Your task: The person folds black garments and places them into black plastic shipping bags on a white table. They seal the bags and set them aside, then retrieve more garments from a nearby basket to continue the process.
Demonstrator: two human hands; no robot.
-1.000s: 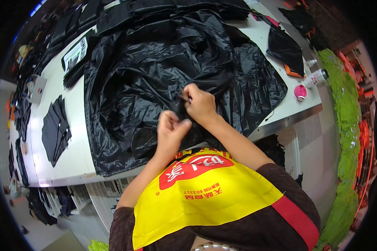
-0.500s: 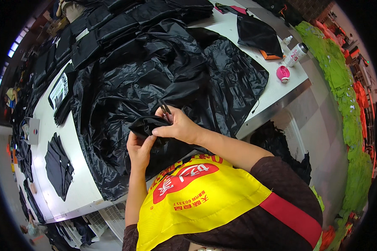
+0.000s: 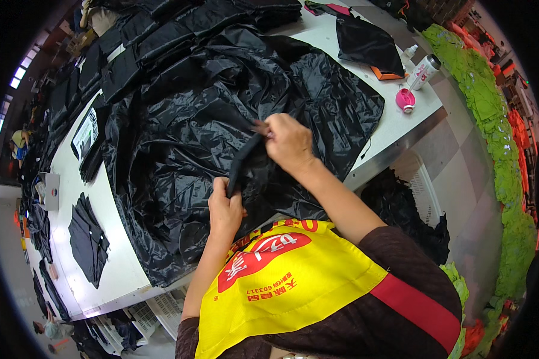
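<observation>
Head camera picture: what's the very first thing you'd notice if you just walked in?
The huge shiny black garment spread over the white table, filling most of the middle. Right at its near edge, the left hand and right hand stretch a narrow black strip between them. The bright yellow apron below and a pink cap at the table's right end pop out too.

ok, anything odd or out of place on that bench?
Minor only: a pink cap lies off the white spray can near the table's right edge. The black shiny garment is crumpled, held as a strip between left hand and right hand.
</observation>
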